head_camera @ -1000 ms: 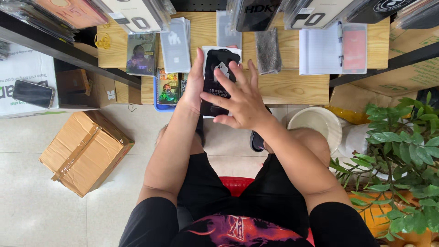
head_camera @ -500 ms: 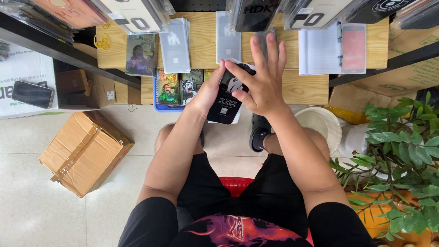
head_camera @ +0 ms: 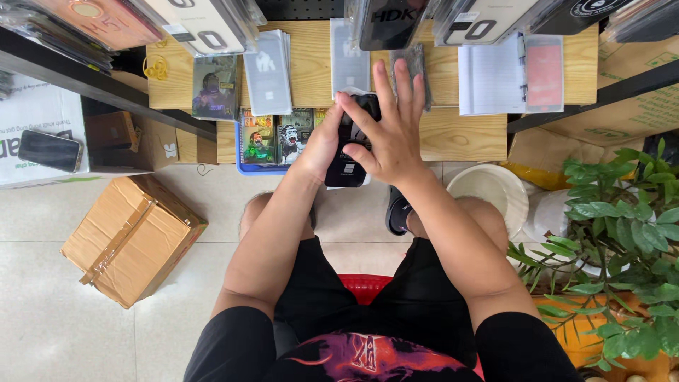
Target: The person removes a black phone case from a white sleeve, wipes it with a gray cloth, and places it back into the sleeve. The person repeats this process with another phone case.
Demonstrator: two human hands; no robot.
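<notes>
My left hand (head_camera: 324, 145) grips a black phone case pack (head_camera: 349, 155) from the left side, holding it over the front edge of a low wooden shelf (head_camera: 460, 134). My right hand (head_camera: 390, 127) lies over the pack's top and right side, fingers spread and pointing away from me. A white backing shows behind the pack's upper edge. Most of the pack is hidden under my right hand.
More packaged phone cases (head_camera: 267, 71) and printed cases in a blue tray (head_camera: 269, 138) lie on the shelf, with a notebook (head_camera: 527, 74) at right. A taped cardboard box (head_camera: 134, 237) sits on the floor at left, a white bucket (head_camera: 488, 194) and a green plant (head_camera: 622, 240) at right.
Both hands carried the black pack to the right and slightly away from me. My right hand shifted from resting across its front to covering its top and right side.
</notes>
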